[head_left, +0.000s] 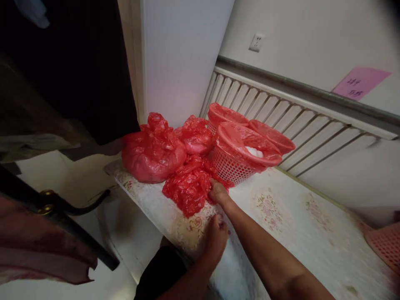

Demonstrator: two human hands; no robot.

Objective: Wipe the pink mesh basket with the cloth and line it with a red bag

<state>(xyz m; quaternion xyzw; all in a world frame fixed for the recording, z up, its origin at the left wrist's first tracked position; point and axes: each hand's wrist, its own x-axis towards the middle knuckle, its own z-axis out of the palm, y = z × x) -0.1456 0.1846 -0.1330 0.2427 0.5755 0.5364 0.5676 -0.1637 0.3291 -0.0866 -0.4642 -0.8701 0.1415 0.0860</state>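
Note:
My right hand [218, 192] reaches forward, its fingers closed on the edge of a crumpled red plastic bag [189, 187] lying on the floral-covered surface [243, 208]. Nearer to me, my left hand [216, 236] is held low over the cover with its fingers curled; whether anything is inside them is hidden. Behind the crumpled bag sit a large, full, knotted red bag [153, 156] and a smaller filled red bag [197, 137]. Just beyond my right hand stands a pink perforated basket [233, 164], lined with red plastic, with something white [254, 151] inside.
Two more pink baskets [226, 113] [271, 135] stand behind, against a white radiator [300, 125]. Another pink basket [386, 243] is at the far right. On the left hang dark clothes [71, 75], above a black metal bar [84, 233]. A white panel [181, 62] rises at the back.

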